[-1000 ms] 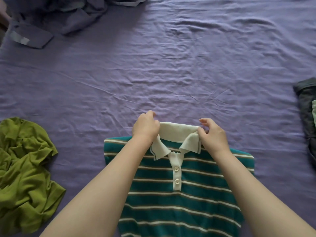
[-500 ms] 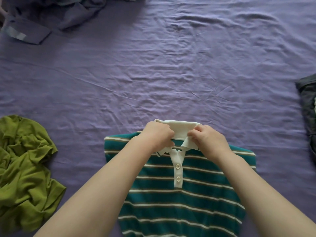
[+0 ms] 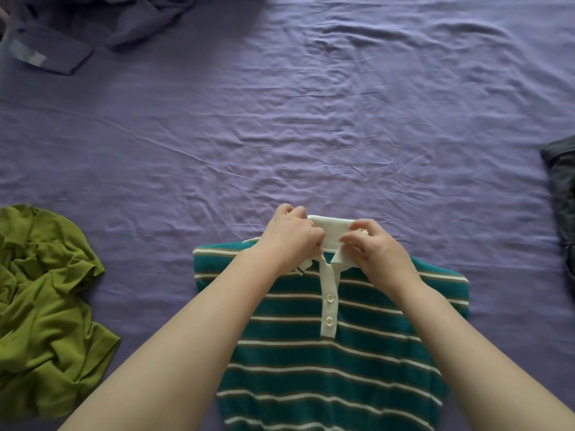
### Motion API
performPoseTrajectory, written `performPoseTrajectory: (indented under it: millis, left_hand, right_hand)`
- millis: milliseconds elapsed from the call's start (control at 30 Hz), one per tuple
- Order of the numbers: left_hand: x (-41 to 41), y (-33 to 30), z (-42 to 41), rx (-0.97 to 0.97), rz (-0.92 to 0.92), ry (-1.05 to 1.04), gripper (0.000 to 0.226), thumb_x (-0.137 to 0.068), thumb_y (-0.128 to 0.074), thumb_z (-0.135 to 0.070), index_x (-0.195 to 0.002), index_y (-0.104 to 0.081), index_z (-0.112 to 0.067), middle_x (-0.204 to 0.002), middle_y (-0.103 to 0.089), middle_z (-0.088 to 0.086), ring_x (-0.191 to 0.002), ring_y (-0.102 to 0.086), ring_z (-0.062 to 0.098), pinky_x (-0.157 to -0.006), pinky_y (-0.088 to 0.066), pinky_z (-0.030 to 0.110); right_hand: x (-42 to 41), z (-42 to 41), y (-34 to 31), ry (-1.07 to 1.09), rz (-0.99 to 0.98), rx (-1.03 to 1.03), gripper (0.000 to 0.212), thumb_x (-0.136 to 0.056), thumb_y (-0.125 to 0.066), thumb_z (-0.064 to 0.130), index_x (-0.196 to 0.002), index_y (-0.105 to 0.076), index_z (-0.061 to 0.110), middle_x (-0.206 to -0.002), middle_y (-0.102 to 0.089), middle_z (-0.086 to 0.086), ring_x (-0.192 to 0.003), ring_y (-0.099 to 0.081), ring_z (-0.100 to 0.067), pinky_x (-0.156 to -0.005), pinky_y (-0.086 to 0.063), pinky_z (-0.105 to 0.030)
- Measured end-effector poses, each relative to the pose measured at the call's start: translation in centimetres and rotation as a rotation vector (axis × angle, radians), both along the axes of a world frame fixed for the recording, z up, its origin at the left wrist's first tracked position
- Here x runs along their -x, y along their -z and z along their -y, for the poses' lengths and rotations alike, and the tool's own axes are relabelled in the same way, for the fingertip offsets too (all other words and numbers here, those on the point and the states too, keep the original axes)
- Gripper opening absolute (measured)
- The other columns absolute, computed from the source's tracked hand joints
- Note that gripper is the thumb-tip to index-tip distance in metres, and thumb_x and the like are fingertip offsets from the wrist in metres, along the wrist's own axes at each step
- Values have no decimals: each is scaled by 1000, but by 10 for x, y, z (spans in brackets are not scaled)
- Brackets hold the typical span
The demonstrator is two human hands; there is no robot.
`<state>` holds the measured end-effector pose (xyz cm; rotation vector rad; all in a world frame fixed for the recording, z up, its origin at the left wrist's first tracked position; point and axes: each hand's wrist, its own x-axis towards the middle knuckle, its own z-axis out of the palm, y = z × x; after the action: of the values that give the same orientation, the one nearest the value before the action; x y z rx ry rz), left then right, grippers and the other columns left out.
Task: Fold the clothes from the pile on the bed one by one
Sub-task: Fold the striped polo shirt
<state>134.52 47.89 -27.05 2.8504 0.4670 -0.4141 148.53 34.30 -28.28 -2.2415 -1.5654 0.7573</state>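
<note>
A teal polo shirt with white and brown stripes [image 3: 357,353] lies flat on the purple bed sheet [image 3: 311,119], its sides folded in, buttons facing up. Its white collar [image 3: 331,231] is at the far end. My left hand [image 3: 291,237] grips the left part of the collar with curled fingers. My right hand [image 3: 373,247] pinches the right collar flap between thumb and fingers. Both hands sit close together over the collar.
A crumpled green garment [image 3: 46,306] lies at the left edge. Dark blue-grey clothes [image 3: 93,23] are heaped at the far left corner. A dark grey garment [image 3: 563,194] shows at the right edge.
Both hands have drawn inward from the collar's outer ends toward its middle and are closed on the collar flaps; the shirt itself has stayed in place.
</note>
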Motion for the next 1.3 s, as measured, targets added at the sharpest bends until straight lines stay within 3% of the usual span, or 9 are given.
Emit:
performPoseTrajectory:
  millis: [267, 333, 400, 533, 633, 767, 933, 1100, 1300]
  left_hand:
    - [53, 15, 33, -112, 481, -494, 34, -69, -78, -2, -100, -67, -12, -103, -62, 6, -103, -47, 23, -83, -47, 45]
    - [67, 18, 46, -78, 314, -399, 41, -82, -71, -17, -122, -59, -19, -130, -56, 5, -124, -45, 26, -102, -38, 47]
    - [74, 21, 54, -7, -15, -345, 57, -97, -41, -46, -149, -21, -33, -159, -8, 1, -147, -9, 27, -117, -6, 53]
    - [77, 30, 50, 6, -227, -282, 68, -90, -11, -71, -141, 25, -44, -149, 35, -1, -141, 28, 27, -111, 19, 58]
    - [78, 30, 40, 14, -133, -271, 68, -90, -18, -70, -146, 12, -44, -158, 14, 5, -146, 10, 29, -115, 4, 59]
    - [77, 22, 33, -43, 361, -363, 45, -87, -63, -19, -131, -55, -15, -127, -59, 10, -113, -57, 30, -90, -51, 45]
    - [37, 13, 10, 30, 489, -349, 30, -67, -78, 6, -93, -73, -7, -91, -70, 9, -82, -60, 32, -59, -55, 44]
    - [-27, 9, 27, 289, 314, -411, 33, -95, -50, -8, -122, -63, -21, -115, -66, 0, -108, -51, 25, -91, -43, 41]
    - [-58, 29, 42, 550, 203, -557, 30, -98, -50, -21, -124, -60, -31, -119, -65, -5, -109, -59, 16, -92, -49, 36]
  right_hand:
    - [32, 33, 1, 104, 105, -120, 35, -83, -64, 3, -117, -60, 10, -129, -56, -8, -113, -56, -24, -96, -50, -43]
    - [44, 40, 4, 51, 197, 66, 47, -91, -55, 15, -137, -46, 15, -146, -41, -7, -136, -37, -25, -114, -28, -45]
    - [50, 42, 8, 6, 231, 244, 56, -98, -42, 27, -149, -20, 24, -158, -13, -1, -146, -9, -22, -119, -5, -43]
    - [67, 38, 3, 13, 202, 214, 64, -95, -46, 33, -149, -13, 34, -158, 1, -3, -145, 3, -32, -116, -1, -51]
    - [83, 33, 7, -98, 252, 161, 64, -93, -46, 36, -149, -13, 35, -157, 1, -2, -145, 3, -32, -115, -3, -54]
    - [81, 30, 9, 101, 206, -41, 39, -87, -61, 18, -126, -57, 16, -134, -54, -6, -128, -46, -27, -105, -37, -48]
    - [49, 26, 3, 651, -44, -54, 24, -93, -55, 19, -116, -55, 13, -111, -58, -3, -96, -55, -17, -79, -50, -31]
    - [42, 16, 12, 743, -76, 80, 17, -95, -53, 23, -111, -47, 20, -101, -59, 1, -86, -56, -16, -68, -49, -33]
    - [45, 31, 9, 831, -230, -37, 6, -94, -53, 19, -96, -49, 24, -86, -60, 4, -78, -60, -13, -66, -53, -30]
